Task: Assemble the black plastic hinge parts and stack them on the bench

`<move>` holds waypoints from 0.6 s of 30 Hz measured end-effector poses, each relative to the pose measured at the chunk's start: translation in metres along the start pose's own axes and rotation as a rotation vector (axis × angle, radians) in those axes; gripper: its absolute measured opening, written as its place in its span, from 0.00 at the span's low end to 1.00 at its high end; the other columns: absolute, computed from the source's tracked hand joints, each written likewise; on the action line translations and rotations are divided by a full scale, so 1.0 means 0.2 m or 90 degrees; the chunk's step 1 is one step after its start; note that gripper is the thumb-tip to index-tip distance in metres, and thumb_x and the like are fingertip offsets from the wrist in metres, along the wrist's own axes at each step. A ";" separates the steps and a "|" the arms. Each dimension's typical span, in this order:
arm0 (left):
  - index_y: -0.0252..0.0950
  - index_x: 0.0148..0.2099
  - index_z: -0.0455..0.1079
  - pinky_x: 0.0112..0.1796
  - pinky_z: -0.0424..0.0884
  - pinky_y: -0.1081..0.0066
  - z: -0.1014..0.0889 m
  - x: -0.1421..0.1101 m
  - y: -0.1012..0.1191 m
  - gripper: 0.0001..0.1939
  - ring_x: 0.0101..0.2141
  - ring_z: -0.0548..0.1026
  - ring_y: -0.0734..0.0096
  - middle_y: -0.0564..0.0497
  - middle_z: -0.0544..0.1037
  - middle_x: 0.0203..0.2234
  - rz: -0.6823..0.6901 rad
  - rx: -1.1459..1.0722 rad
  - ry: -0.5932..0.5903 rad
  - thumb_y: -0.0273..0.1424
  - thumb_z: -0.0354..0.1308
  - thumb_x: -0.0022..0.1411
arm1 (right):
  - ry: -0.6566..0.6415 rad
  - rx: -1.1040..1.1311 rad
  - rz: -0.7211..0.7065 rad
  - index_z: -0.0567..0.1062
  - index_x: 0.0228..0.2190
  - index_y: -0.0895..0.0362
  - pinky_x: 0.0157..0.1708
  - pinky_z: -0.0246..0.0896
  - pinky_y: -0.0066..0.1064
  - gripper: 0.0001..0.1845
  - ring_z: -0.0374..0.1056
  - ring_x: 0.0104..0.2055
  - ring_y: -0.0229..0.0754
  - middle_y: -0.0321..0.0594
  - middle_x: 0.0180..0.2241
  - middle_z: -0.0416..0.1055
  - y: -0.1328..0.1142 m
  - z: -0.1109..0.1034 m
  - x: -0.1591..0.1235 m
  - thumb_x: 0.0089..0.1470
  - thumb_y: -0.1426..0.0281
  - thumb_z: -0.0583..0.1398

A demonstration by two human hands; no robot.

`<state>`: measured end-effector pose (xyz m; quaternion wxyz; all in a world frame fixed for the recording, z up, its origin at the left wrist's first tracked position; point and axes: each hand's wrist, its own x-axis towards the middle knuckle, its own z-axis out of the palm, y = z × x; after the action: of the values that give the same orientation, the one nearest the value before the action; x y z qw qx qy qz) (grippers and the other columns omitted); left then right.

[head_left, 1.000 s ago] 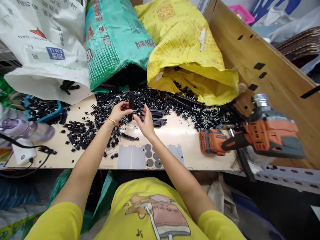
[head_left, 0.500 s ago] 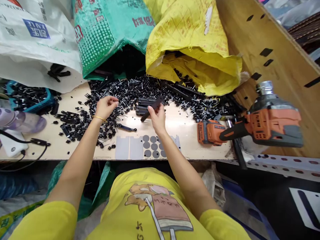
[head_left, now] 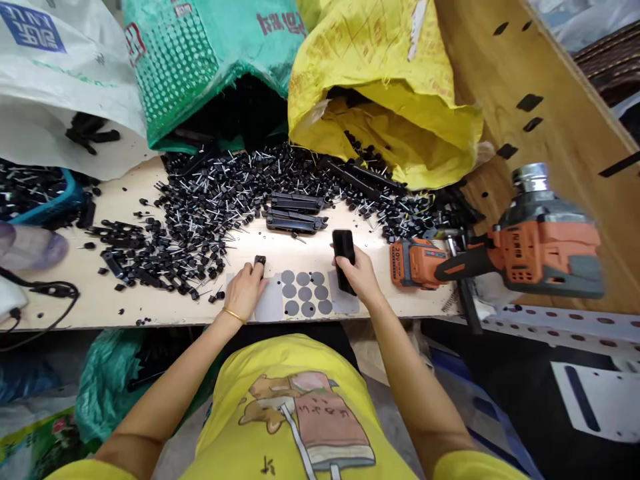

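My right hand (head_left: 361,272) grips a long black plastic piece (head_left: 343,243), its hollow, channel-like face turned up, over the right side of the table near the front edge. My left hand (head_left: 245,291) is low at the front, fingers closed on a small black part (head_left: 259,260) whose end shows past the fingertips; the rest of it is hidden. Between the hands lies a sheet of grey round pads (head_left: 304,293), beside a plain pale sheet (head_left: 269,299). Beyond them, several black bars (head_left: 296,221) lie stacked side by side.
Black parts with metal pins (head_left: 200,207) are heaped in an arc across the table. Behind stand an open green sack (head_left: 200,73), a yellow sack (head_left: 370,60) and a white sack (head_left: 75,73). An orange cordless impact wrench (head_left: 545,247) lies right; a blue basket (head_left: 75,190) left.
My left hand has come down and right to the front, where a small black bar lay, and is closed on a black part. My right hand has moved right and nearer with its black piece.
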<state>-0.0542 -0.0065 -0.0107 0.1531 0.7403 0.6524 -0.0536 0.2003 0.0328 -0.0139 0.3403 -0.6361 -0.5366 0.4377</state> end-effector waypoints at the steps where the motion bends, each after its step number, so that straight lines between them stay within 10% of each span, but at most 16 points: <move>1: 0.38 0.46 0.65 0.31 0.66 0.66 0.00 0.02 0.03 0.10 0.37 0.73 0.59 0.42 0.70 0.39 0.042 -0.019 0.009 0.33 0.48 0.64 | 0.019 -0.012 0.037 0.73 0.41 0.61 0.33 0.63 0.35 0.22 0.65 0.29 0.41 0.37 0.25 0.69 0.08 -0.03 -0.06 0.47 0.62 0.54; 7: 0.35 0.58 0.59 0.42 0.64 0.61 -0.03 0.30 0.26 0.25 0.43 0.70 0.57 0.41 0.73 0.40 0.296 -0.014 0.046 0.18 0.44 0.59 | 0.115 -0.058 0.073 0.74 0.39 0.61 0.31 0.60 0.32 0.22 0.63 0.27 0.42 0.38 0.24 0.69 0.24 0.01 -0.18 0.48 0.59 0.53; 11: 0.28 0.61 0.56 0.39 0.65 0.62 -0.02 0.41 0.33 0.28 0.44 0.70 0.56 0.35 0.73 0.43 0.222 0.084 0.009 0.15 0.41 0.58 | 0.087 -0.153 0.045 0.73 0.30 0.58 0.29 0.57 0.30 0.17 0.61 0.26 0.41 0.36 0.22 0.67 0.20 0.04 -0.16 0.49 0.58 0.53; 18: 0.25 0.56 0.61 0.36 0.67 0.63 0.01 0.27 0.06 0.23 0.43 0.69 0.54 0.34 0.72 0.42 0.132 0.151 -0.002 0.18 0.37 0.61 | 0.059 -0.122 0.042 0.72 0.32 0.58 0.31 0.58 0.31 0.18 0.63 0.27 0.41 0.37 0.23 0.69 0.24 0.01 -0.15 0.51 0.57 0.52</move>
<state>-0.0343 0.0431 -0.0268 0.0705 0.8166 0.5612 -0.1150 0.2149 -0.0054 -0.0521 0.2878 -0.7028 -0.5384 0.3651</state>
